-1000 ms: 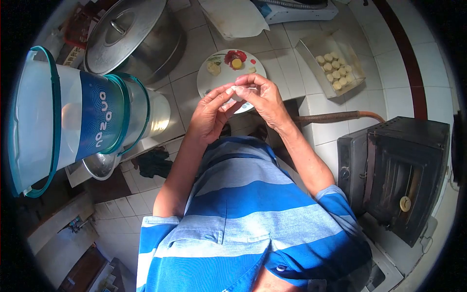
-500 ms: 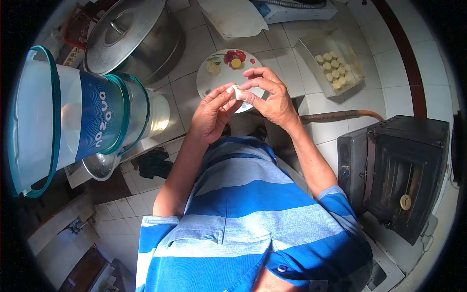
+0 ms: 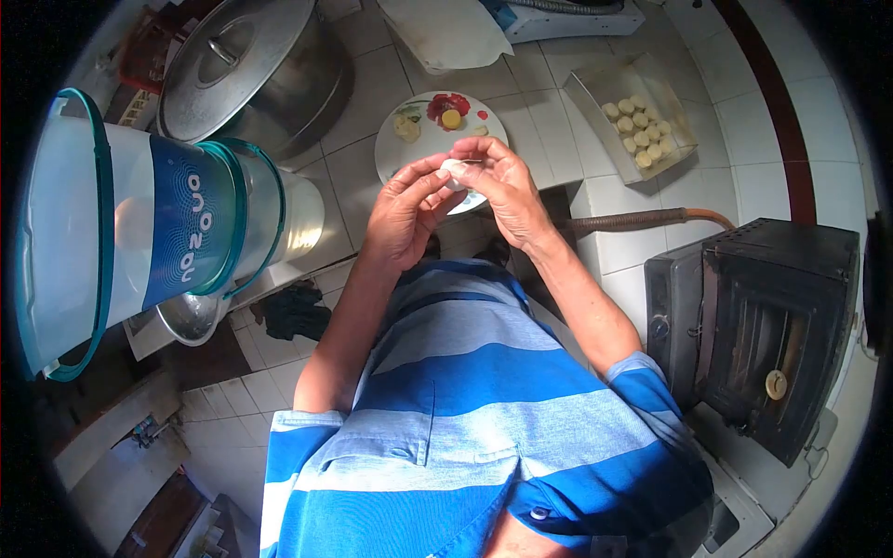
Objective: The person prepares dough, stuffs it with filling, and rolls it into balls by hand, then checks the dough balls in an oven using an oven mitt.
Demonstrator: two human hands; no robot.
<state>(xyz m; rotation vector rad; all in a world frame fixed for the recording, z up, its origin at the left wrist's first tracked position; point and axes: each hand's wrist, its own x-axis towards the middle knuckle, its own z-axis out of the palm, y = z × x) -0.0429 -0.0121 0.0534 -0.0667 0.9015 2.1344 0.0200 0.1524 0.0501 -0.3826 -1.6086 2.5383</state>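
Both hands meet above the near side of a white floral plate (image 3: 389, 156). Between their fingertips is a small piece of white dough (image 3: 455, 176). My left hand (image 3: 407, 212) pinches it from the left. On the other side, my right hand (image 3: 510, 200) has its thumb and fingers closed against it, partly covering it. The plate also bears a small yellow ball (image 3: 451, 119), a pale lump of dough (image 3: 406, 127) and a smaller pale bit (image 3: 480, 131).
A rectangular metal tin (image 3: 606, 84) with several pale rounds (image 3: 640, 130) stands at right. A large lidded pot (image 3: 307, 102) and stacked clear buckets (image 3: 130, 223) are at left. A black oven (image 3: 781, 325) stands at lower right, near a hose (image 3: 633, 222).
My right hand has come in toward the left, its raised fingers closing down over the dough. My left hand has hardly moved.
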